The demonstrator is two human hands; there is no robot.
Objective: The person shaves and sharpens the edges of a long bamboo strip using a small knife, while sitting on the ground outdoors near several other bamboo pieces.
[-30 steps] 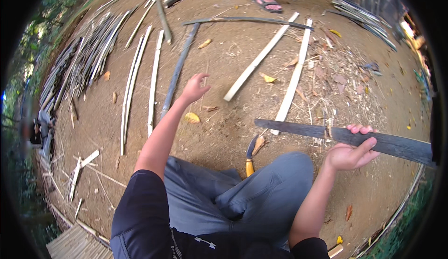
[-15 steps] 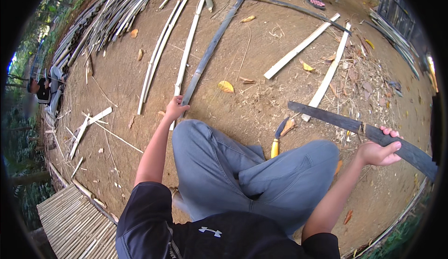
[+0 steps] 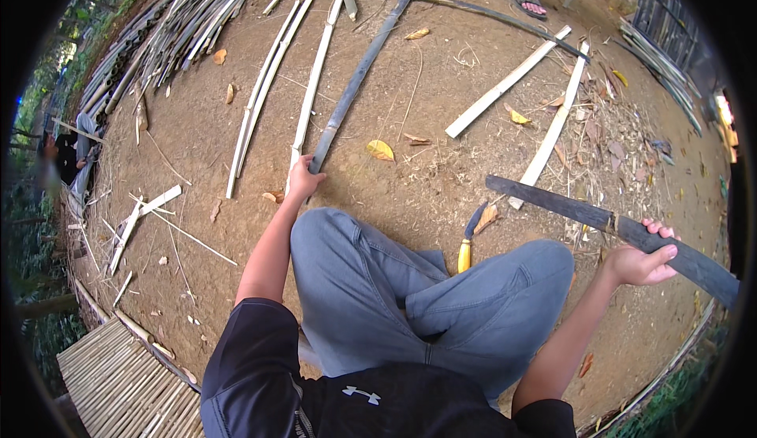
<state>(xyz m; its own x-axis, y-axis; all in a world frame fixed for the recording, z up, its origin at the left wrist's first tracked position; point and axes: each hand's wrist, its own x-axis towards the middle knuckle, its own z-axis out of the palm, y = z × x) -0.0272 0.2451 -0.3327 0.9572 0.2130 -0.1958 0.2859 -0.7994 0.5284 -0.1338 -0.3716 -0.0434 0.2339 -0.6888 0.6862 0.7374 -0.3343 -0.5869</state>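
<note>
My left hand (image 3: 302, 179) is closed round the near end of a dark split-bamboo strip (image 3: 359, 83) that lies on the dirt and points away from me. Right beside it on the left lies a pale bamboo strip (image 3: 317, 75), whose near end is partly hidden by my hand. Out to the right, my right hand (image 3: 645, 258) grips another dark bamboo strip (image 3: 552, 203), with the thumb on top and the fingers curled under. This strip slants above the ground, its free end over a pale strip (image 3: 554, 134). A knife with a yellow handle (image 3: 464, 255) lies before my crossed legs.
A long dark strip (image 3: 481, 11) crosses the far side, near a person's sandalled foot (image 3: 527, 0). Bamboo poles (image 3: 169, 36) are piled at far left. A bamboo-slat platform (image 3: 126, 379) stands at lower left. Shavings and leaves litter the right. Someone sits partly hidden at left (image 3: 79, 166).
My view has shifted slightly. The left hand seems to have moved a little forward along the dark strip. My right hand and its strip stay nearly where they were. The person at left has changed posture.
</note>
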